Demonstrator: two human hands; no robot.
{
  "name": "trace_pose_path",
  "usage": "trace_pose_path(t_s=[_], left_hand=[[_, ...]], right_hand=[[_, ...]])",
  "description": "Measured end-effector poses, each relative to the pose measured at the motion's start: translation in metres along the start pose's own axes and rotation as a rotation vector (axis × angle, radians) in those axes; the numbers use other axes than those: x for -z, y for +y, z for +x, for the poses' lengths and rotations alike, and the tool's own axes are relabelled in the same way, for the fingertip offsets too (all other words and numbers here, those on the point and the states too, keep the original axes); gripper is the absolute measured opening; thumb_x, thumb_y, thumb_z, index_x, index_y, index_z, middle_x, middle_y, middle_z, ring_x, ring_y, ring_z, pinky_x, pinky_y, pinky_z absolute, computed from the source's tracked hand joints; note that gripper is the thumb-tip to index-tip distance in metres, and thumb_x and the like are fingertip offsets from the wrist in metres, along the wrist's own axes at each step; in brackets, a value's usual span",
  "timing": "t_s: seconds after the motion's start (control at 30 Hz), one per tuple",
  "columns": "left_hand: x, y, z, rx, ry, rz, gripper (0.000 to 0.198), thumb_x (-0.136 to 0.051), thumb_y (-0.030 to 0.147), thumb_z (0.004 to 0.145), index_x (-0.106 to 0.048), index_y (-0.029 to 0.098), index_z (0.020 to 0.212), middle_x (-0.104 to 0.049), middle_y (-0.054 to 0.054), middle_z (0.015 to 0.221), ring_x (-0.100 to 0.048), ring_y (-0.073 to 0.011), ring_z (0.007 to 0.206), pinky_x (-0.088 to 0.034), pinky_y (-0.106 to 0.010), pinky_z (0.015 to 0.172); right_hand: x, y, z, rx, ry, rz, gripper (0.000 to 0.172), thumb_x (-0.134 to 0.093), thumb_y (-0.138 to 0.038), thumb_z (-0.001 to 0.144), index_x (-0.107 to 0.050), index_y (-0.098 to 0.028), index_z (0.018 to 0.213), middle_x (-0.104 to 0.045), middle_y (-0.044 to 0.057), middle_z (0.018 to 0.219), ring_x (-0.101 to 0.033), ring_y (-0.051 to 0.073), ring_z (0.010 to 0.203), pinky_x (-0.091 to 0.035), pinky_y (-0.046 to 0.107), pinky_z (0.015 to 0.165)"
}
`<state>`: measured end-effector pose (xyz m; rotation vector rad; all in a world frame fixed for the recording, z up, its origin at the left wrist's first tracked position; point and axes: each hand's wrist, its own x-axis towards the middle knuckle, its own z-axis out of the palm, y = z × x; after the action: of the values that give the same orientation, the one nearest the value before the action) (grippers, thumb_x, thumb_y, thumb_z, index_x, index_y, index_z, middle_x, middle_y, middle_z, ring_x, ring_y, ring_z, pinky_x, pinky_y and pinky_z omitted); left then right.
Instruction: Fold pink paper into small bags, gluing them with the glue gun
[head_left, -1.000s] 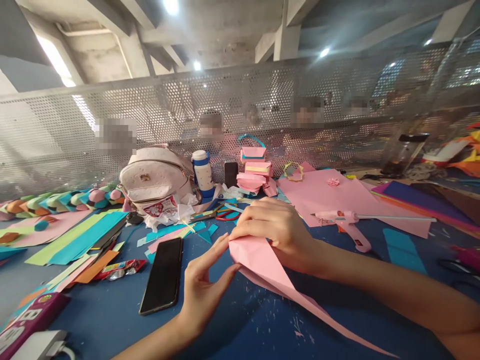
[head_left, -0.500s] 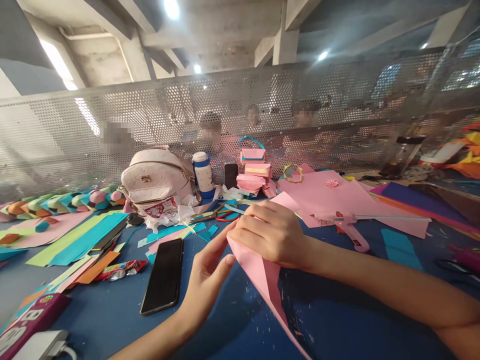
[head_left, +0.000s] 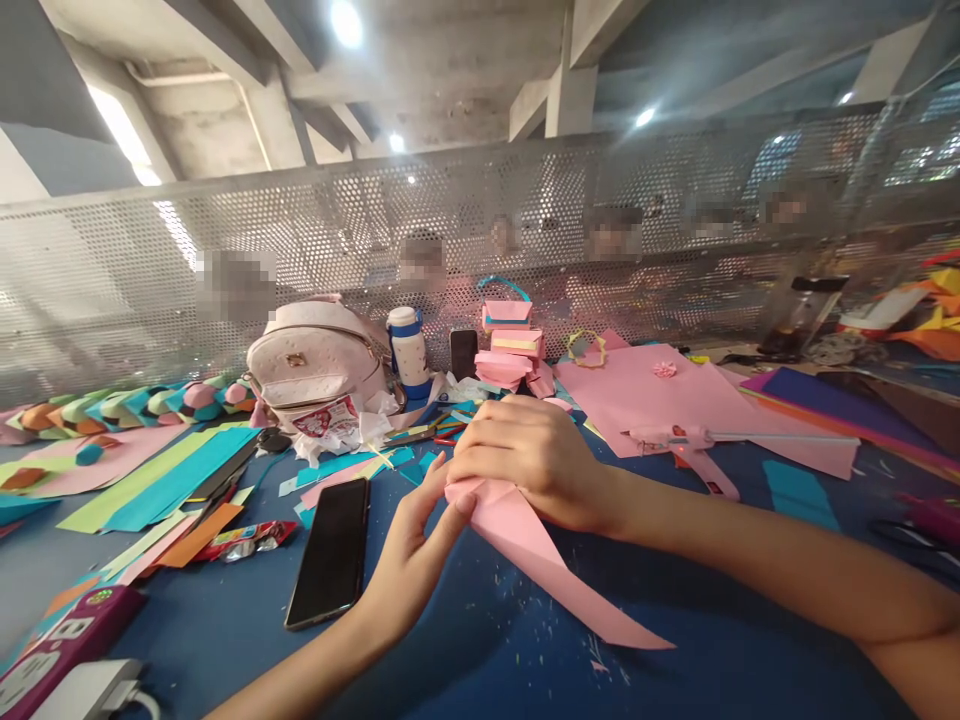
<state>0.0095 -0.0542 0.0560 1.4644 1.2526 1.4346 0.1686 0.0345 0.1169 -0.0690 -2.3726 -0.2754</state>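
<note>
Jutting from the fingers (head_left: 491,462), the pink paper (head_left: 544,562) slants toward lower right.

Pink strip (head_left: 544,565): smooth, matt paper. Phone screen (head_left: 328,552): glossy. Perforated divider (head_left: 337,225): metal.

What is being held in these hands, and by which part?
A long, tapering pink paper strip, by its far end: the right hand closes over it. The left hand touches that end's corner with its thumb; whether it pinches is unclear.
</note>
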Motion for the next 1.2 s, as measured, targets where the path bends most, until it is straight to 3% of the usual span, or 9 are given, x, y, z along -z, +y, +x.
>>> trace_pose_path(t_s=[0.17, 0.4, 0.57, 0.67, 0.77, 0.9, 1.07, 1.13, 1.2], left_hand=[[0.003, -0.008, 0.001, -0.038, -0.045, 0.126, 0.043, -0.051, 0.049, 0.089, -0.069, 0.021, 0.115, -0.068, -0.007, 0.12, -0.054, -0.0335, 0.121, -0.037, -0.046, 0.107], [0.014, -0.007, 0.016, -0.28, -0.272, 0.175, 0.059, -0.05, 0.069, 0.079, -0.075, 0.022, 0.104, -0.073, -0.008, 0.098, -0.065, -0.0298, 0.085, -0.052, -0.039, 0.081], [0.017, -0.004, 0.021, -0.291, -0.32, 0.183, 0.066, -0.05, 0.079, 0.068, -0.078, 0.021, 0.084, -0.072, -0.008, 0.079, -0.063, -0.0268, 0.073, -0.054, -0.039, 0.076], [0.02, -0.005, 0.022, -0.273, -0.305, 0.168, 0.063, -0.055, 0.076, 0.068, -0.078, 0.021, 0.09, -0.073, -0.009, 0.088, -0.065, -0.0307, 0.084, -0.053, -0.044, 0.085], [0.025, -0.008, 0.025, -0.323, -0.288, 0.199, 0.055, -0.062, 0.07, 0.068, -0.077, 0.025, 0.097, -0.073, -0.01, 0.098, -0.063, -0.0354, 0.101, -0.042, -0.052, 0.102], [0.028, -0.007, 0.033, -0.456, -0.336, 0.277, 0.041, -0.072, 0.058, 0.066, -0.078, 0.028, 0.093, -0.075, -0.007, 0.095, -0.064, -0.0335, 0.106, -0.022, -0.053, 0.116], [0.027, -0.003, 0.029, -0.614, -0.269, 0.33, 0.048, -0.074, 0.037, 0.075, -0.065, 0.033, 0.122, -0.063, -0.004, 0.13, -0.056, -0.0291, 0.122, -0.012, -0.05, 0.12], [0.028, -0.004, 0.024, -0.539, -0.273, 0.256, 0.055, -0.072, 0.039, 0.077, -0.058, 0.034, 0.13, -0.057, -0.005, 0.137, -0.05, -0.0288, 0.13, -0.014, -0.05, 0.119], [0.029, -0.007, 0.022, -0.355, -0.345, 0.125, 0.067, -0.068, 0.049, 0.077, -0.047, 0.033, 0.139, -0.045, -0.007, 0.147, -0.037, -0.0295, 0.139, -0.018, -0.049, 0.118]], right_hand=[[0.001, -0.001, -0.002, -0.051, -0.01, 0.022, 0.022, -0.049, -0.02, 0.095, -0.067, -0.019, 0.082, -0.068, 0.001, 0.08, -0.055, 0.014, 0.077, -0.036, 0.028, 0.071], [0.005, -0.009, -0.003, -0.035, 0.016, 0.185, 0.022, -0.052, -0.027, 0.096, -0.07, -0.021, 0.084, -0.07, 0.0, 0.086, -0.056, 0.014, 0.079, -0.037, 0.029, 0.072], [0.003, -0.012, -0.003, 0.015, 0.04, 0.208, 0.023, -0.051, -0.028, 0.096, -0.07, -0.022, 0.083, -0.069, 0.0, 0.08, -0.056, 0.013, 0.075, -0.037, 0.028, 0.069], [0.003, -0.012, -0.004, -0.013, 0.033, 0.205, 0.023, -0.051, -0.026, 0.096, -0.07, -0.022, 0.085, -0.071, 0.0, 0.085, -0.057, 0.013, 0.077, -0.038, 0.029, 0.07], [0.001, -0.012, -0.004, -0.008, 0.045, 0.205, 0.021, -0.052, -0.025, 0.096, -0.071, -0.023, 0.086, -0.071, 0.0, 0.087, -0.059, 0.014, 0.084, -0.039, 0.029, 0.073], [-0.003, -0.012, -0.002, 0.038, 0.084, 0.172, 0.023, -0.052, -0.028, 0.096, -0.071, -0.023, 0.084, -0.071, -0.001, 0.082, -0.059, 0.014, 0.081, -0.04, 0.03, 0.075], [0.001, -0.007, -0.003, 0.076, 0.09, 0.057, 0.016, -0.056, -0.021, 0.093, -0.069, -0.022, 0.083, -0.07, -0.003, 0.082, -0.055, 0.012, 0.076, -0.04, 0.028, 0.07], [0.005, -0.004, -0.005, 0.144, 0.076, -0.025, 0.015, -0.056, -0.019, 0.093, -0.068, -0.022, 0.082, -0.07, -0.003, 0.081, -0.054, 0.012, 0.077, -0.04, 0.028, 0.07], [0.007, -0.002, -0.006, 0.249, 0.07, -0.091, 0.016, -0.057, -0.018, 0.092, -0.067, -0.022, 0.08, -0.069, -0.004, 0.079, -0.054, 0.012, 0.079, -0.04, 0.028, 0.072]])
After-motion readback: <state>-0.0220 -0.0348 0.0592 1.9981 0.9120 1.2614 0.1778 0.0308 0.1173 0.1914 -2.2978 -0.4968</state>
